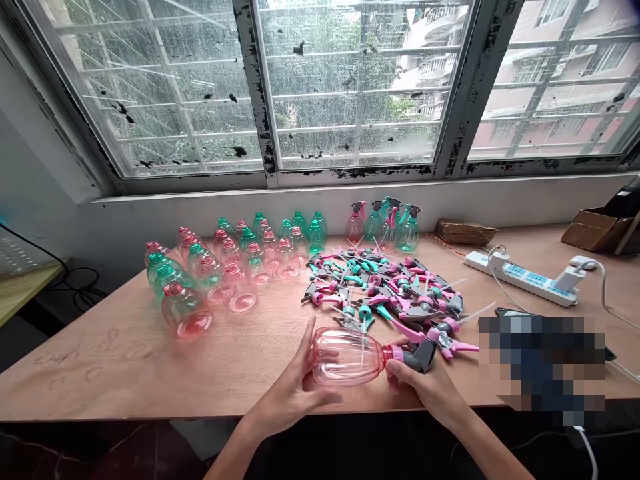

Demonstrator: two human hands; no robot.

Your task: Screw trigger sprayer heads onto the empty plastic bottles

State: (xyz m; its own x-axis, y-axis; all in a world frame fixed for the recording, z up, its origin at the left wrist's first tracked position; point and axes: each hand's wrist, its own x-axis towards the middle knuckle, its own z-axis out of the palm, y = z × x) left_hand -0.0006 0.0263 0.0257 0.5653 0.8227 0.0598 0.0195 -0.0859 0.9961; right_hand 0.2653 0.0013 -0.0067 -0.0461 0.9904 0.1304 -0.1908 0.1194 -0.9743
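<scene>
Nearest, the left hand (289, 393) is half open, thumb spread, cupped around the base of a clear pink bottle (347, 358); how firmly it presses cannot be told. The right hand (433, 390) has its thumb and fingers closed at the other end, on the pink collar of a grey spray head (421, 358) that meets the bottle's neck. So the bottle lies sideways between the two hands, base toward the left and neck toward the right, just in front of the heap of loose spray heads (385, 283) on the wooden table (125, 373). Left of the heap, pink and green bottles without heads (233, 287) stand upright in a cluster. Right of it lies a white power strip (525, 277). Behind it stand a few bottles fitted with spray heads (409, 230), and beyond them is the window (350, 87).
</scene>
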